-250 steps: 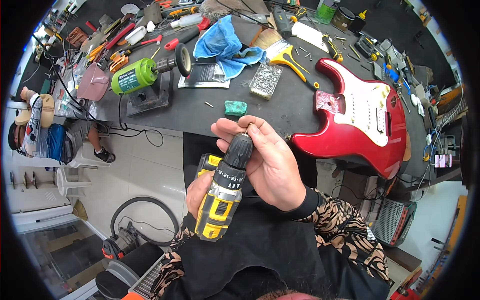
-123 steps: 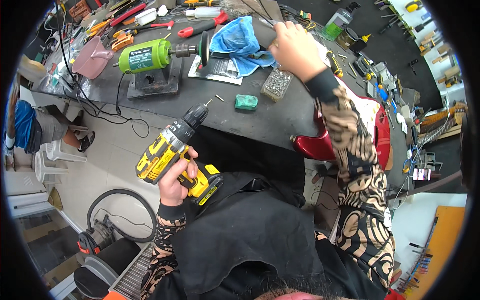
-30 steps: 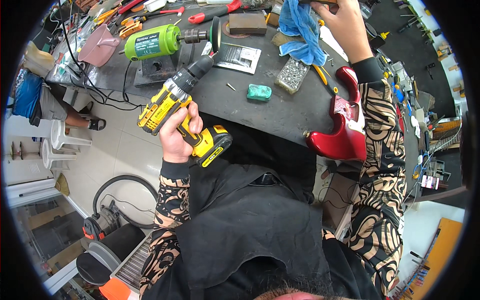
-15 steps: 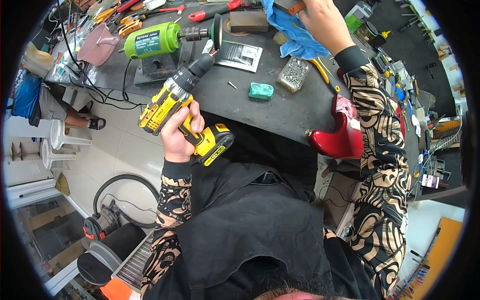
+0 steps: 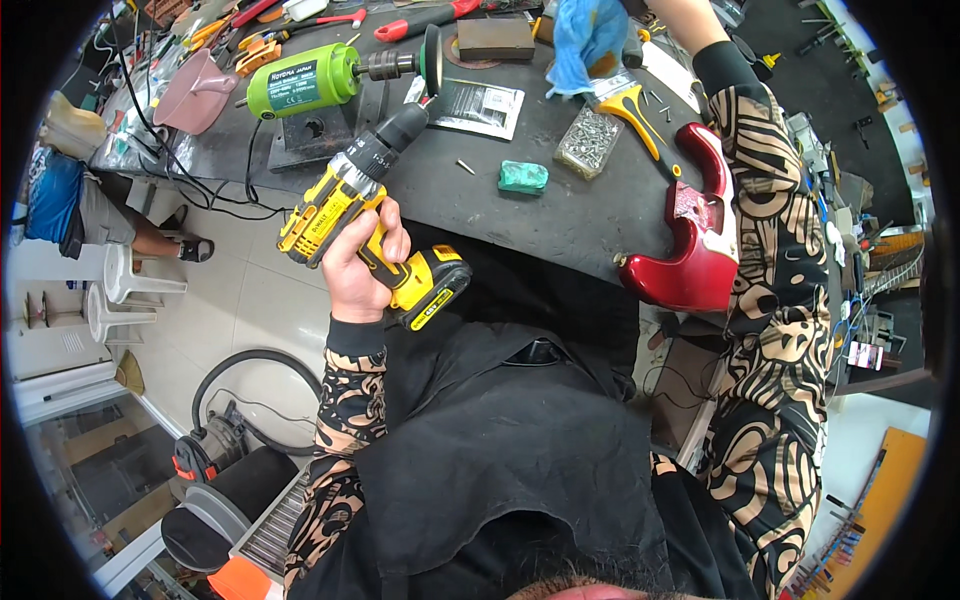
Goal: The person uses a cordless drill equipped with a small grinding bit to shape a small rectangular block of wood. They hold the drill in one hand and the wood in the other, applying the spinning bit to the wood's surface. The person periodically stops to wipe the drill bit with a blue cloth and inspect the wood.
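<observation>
My left hand [image 5: 358,262] grips the handle of a yellow and black cordless drill [image 5: 340,195], held off the near edge of the dark workbench [image 5: 560,215] with its chuck pointing up and right toward a green bench motor [image 5: 298,86]. My right arm, in a patterned sleeve, stretches to the far side of the bench. Only the wrist of my right hand [image 5: 682,14] shows at the picture's top rim, beside a blue cloth [image 5: 585,32]; its fingers are cut off. A red electric guitar body [image 5: 690,255] lies under that arm.
On the bench lie a small green block [image 5: 523,177], a clear box of screws [image 5: 588,140], a yellow-handled tool [image 5: 628,102], a pink scoop [image 5: 195,90] and several hand tools. A vacuum cleaner [image 5: 215,440] stands on the floor. Another person's sandalled foot [image 5: 190,247] shows at left.
My right hand has reached further up over the blue cloth and slid out past the top rim. The left hand keeps the drill, now slightly nearer the green motor.
</observation>
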Available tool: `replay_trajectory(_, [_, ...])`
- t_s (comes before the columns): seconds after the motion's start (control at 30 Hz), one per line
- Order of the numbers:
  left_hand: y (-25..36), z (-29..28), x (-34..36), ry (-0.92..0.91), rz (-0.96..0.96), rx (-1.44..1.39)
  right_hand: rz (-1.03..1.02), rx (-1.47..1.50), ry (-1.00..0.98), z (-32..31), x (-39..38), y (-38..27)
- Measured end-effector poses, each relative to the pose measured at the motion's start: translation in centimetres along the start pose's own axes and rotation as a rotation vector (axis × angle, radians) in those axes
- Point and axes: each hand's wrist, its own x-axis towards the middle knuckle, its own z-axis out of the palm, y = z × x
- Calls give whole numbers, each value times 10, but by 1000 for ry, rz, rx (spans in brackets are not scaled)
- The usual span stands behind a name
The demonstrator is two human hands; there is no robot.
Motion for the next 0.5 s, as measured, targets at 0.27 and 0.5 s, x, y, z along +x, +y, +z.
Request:
replay_trajectory(0.27, [2, -7, 0, -18, -2, -30, -350, -321, -101, 10, -34, -72])
replay_trajectory(0.5, [2, -4, -3, -22, 25, 31, -170, -309, -414, -3, -177, -173])
